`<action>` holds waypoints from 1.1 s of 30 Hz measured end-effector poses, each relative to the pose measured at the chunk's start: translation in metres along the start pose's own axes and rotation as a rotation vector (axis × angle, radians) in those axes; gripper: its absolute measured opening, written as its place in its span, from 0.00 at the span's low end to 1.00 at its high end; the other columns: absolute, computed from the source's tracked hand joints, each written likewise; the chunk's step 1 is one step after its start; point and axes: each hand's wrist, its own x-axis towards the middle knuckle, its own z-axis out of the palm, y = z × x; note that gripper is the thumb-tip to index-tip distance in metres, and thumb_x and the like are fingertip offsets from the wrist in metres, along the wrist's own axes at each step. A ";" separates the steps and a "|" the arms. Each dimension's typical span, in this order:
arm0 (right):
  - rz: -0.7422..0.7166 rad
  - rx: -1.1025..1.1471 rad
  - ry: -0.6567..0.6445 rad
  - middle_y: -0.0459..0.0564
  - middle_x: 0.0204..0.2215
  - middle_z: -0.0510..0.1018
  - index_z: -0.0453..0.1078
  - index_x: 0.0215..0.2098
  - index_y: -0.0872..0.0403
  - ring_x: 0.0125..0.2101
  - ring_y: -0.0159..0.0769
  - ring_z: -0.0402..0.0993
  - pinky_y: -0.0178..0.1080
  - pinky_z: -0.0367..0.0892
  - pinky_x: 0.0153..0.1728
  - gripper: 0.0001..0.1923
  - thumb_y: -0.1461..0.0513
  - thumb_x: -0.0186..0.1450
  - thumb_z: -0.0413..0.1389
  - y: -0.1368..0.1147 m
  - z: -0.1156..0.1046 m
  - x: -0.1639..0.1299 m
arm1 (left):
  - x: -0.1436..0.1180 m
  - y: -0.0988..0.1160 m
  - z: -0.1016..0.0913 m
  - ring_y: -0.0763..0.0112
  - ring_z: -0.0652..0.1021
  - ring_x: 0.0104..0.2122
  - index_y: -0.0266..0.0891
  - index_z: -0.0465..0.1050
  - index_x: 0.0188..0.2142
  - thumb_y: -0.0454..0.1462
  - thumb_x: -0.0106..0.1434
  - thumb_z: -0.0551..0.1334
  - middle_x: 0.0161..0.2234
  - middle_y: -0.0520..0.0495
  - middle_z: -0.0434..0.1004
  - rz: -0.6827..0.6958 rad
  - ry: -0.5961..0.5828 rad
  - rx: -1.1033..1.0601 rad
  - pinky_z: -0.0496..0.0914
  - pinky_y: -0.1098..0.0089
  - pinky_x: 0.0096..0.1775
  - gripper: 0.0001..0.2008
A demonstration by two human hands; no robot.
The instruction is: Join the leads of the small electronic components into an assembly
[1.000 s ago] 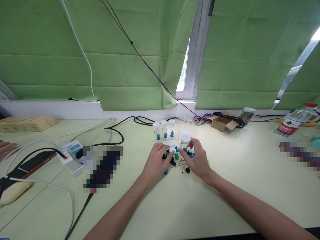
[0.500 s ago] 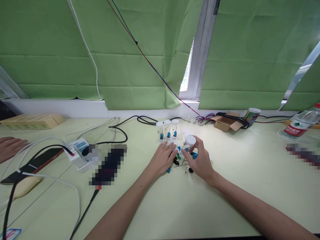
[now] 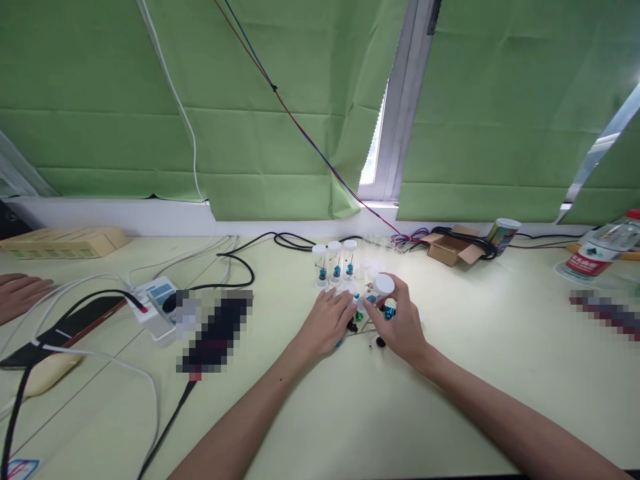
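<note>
My right hand [image 3: 401,325] grips a small clear vial with a white cap [image 3: 383,285], tilted toward the left. My left hand [image 3: 327,323] rests on the table over a scatter of small blue, green and black parts [image 3: 358,315], its fingertips at the vial's lower end; whether it pinches a part I cannot tell. Three capped vials [image 3: 335,262] with blue parts inside stand upright in a row just behind my hands.
A white power strip [image 3: 159,299] with black and white cables lies at the left, beside a dark phone [image 3: 70,327]. Another person's hand [image 3: 20,293] rests at the far left. An open cardboard box [image 3: 447,247], a cup [image 3: 503,233] and a water bottle [image 3: 597,252] sit at the back right.
My right hand has lifted the capped vial and tilted it toward my left hand. My left hand's fingers have shifted slightly toward the vial. The view has shifted a little.
</note>
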 end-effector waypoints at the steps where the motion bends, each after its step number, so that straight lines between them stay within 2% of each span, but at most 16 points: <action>1: -0.004 0.011 0.004 0.49 0.37 0.75 0.55 0.56 0.51 0.30 0.35 0.72 0.40 0.70 0.35 0.25 0.60 0.65 0.58 0.000 0.000 0.000 | 0.001 0.002 -0.002 0.59 0.71 0.52 0.42 0.68 0.49 0.41 0.73 0.40 0.49 0.43 0.74 0.016 -0.010 -0.001 0.60 0.53 0.56 0.20; 3: -0.011 0.036 0.007 0.50 0.39 0.75 0.56 0.54 0.51 0.31 0.36 0.74 0.40 0.71 0.36 0.22 0.60 0.65 0.58 -0.001 -0.001 0.001 | 0.001 0.006 -0.006 0.61 0.73 0.46 0.42 0.69 0.44 0.41 0.73 0.39 0.43 0.44 0.75 0.033 -0.016 -0.016 0.62 0.55 0.54 0.20; 6: -0.017 0.057 0.007 0.51 0.41 0.76 0.57 0.52 0.51 0.34 0.37 0.75 0.40 0.72 0.37 0.20 0.61 0.65 0.58 -0.002 -0.001 0.001 | 0.001 0.011 -0.009 0.61 0.73 0.44 0.42 0.68 0.44 0.42 0.73 0.40 0.42 0.44 0.75 0.000 0.001 -0.076 0.63 0.56 0.53 0.20; 9: -0.025 0.056 0.006 0.51 0.40 0.76 0.58 0.51 0.51 0.34 0.36 0.75 0.40 0.72 0.37 0.19 0.61 0.65 0.58 -0.002 -0.001 0.001 | -0.001 0.011 -0.007 0.60 0.72 0.48 0.43 0.67 0.48 0.45 0.72 0.43 0.44 0.44 0.75 -0.096 0.021 -0.166 0.64 0.58 0.52 0.18; 13: -0.057 0.043 -0.008 0.51 0.41 0.76 0.58 0.51 0.51 0.35 0.37 0.75 0.40 0.72 0.37 0.18 0.61 0.65 0.58 -0.001 -0.001 0.000 | -0.002 0.008 -0.001 0.57 0.66 0.57 0.43 0.67 0.53 0.47 0.69 0.52 0.52 0.42 0.72 -0.200 0.098 -0.230 0.65 0.58 0.53 0.18; 17: -0.105 0.037 -0.026 0.52 0.42 0.76 0.60 0.50 0.50 0.37 0.38 0.75 0.40 0.72 0.38 0.17 0.62 0.65 0.58 -0.001 -0.001 -0.001 | 0.000 0.008 -0.001 0.58 0.67 0.55 0.42 0.70 0.50 0.41 0.65 0.60 0.48 0.43 0.74 -0.109 0.201 -0.251 0.67 0.59 0.53 0.15; 22: -0.168 0.058 -0.073 0.51 0.42 0.76 0.61 0.50 0.49 0.39 0.39 0.75 0.41 0.72 0.39 0.16 0.63 0.65 0.58 -0.001 0.000 -0.002 | 0.001 0.011 -0.006 0.62 0.71 0.46 0.41 0.71 0.45 0.36 0.64 0.59 0.42 0.44 0.74 0.017 0.297 -0.203 0.70 0.62 0.47 0.09; 25: -0.162 0.090 -0.062 0.51 0.40 0.76 0.60 0.53 0.49 0.38 0.39 0.75 0.42 0.73 0.40 0.20 0.63 0.65 0.59 -0.003 0.000 -0.001 | 0.001 0.009 -0.007 0.62 0.71 0.44 0.40 0.70 0.43 0.36 0.63 0.60 0.40 0.44 0.74 0.027 0.362 -0.147 0.70 0.62 0.45 0.09; 27: -0.142 0.130 -0.065 0.52 0.42 0.75 0.58 0.55 0.49 0.39 0.39 0.75 0.44 0.73 0.41 0.22 0.63 0.65 0.59 -0.004 0.000 -0.001 | 0.001 0.005 -0.010 0.62 0.72 0.43 0.40 0.70 0.42 0.38 0.63 0.60 0.40 0.44 0.74 -0.049 0.445 -0.117 0.69 0.63 0.44 0.08; 29: -0.131 0.161 -0.084 0.53 0.45 0.74 0.58 0.55 0.49 0.40 0.39 0.75 0.45 0.73 0.41 0.21 0.64 0.66 0.57 -0.006 0.000 -0.001 | 0.001 0.000 -0.014 0.63 0.74 0.41 0.40 0.70 0.40 0.39 0.62 0.61 0.38 0.45 0.75 -0.204 0.541 -0.100 0.69 0.65 0.42 0.07; 33: -0.132 0.167 -0.095 0.53 0.44 0.74 0.60 0.53 0.49 0.39 0.39 0.75 0.45 0.73 0.41 0.17 0.65 0.67 0.55 -0.006 0.000 -0.001 | 0.001 -0.011 -0.023 0.65 0.75 0.33 0.41 0.70 0.36 0.42 0.59 0.62 0.33 0.48 0.75 -0.497 0.615 -0.085 0.68 0.67 0.36 0.09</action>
